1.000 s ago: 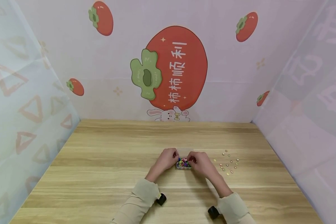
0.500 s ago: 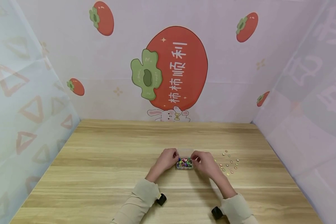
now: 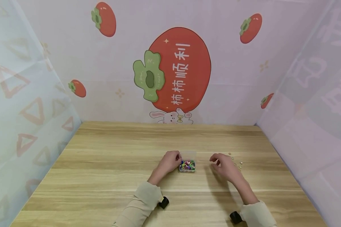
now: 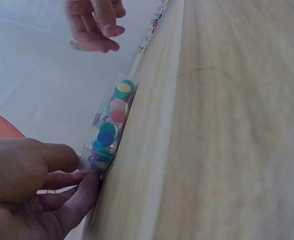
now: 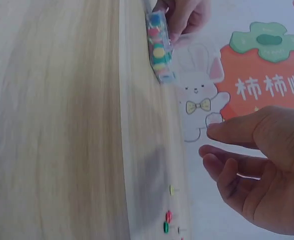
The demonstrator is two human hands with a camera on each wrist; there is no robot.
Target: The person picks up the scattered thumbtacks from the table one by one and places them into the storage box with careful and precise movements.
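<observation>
A small clear plastic box (image 3: 187, 165) full of colourful thumbtacks stands mid-table, its transparent lid (image 3: 189, 154) raised at the back. My left hand (image 3: 169, 161) pinches the box's left end between thumb and fingers; the left wrist view shows that grip on the corner (image 4: 51, 185). Well to the right of the box, my right hand (image 3: 225, 166) hovers above the table with fingers loosely bent. Thumb and forefinger are apart in the right wrist view, and no tack shows between them (image 5: 267, 165). Loose thumbtacks (image 3: 241, 163) lie beside and partly behind this hand.
The wood-grain table (image 3: 116, 164) meets a pale back wall (image 3: 230, 94) printed with persimmons and a rabbit. Printed sheets also close off the left (image 3: 51, 104) and right sides. A black wrist camera (image 3: 164, 202) sits on each cuffed sleeve.
My right hand has left the box and moved right, over the scattered tacks, covering several of them. The left hand and the box have stayed in place.
</observation>
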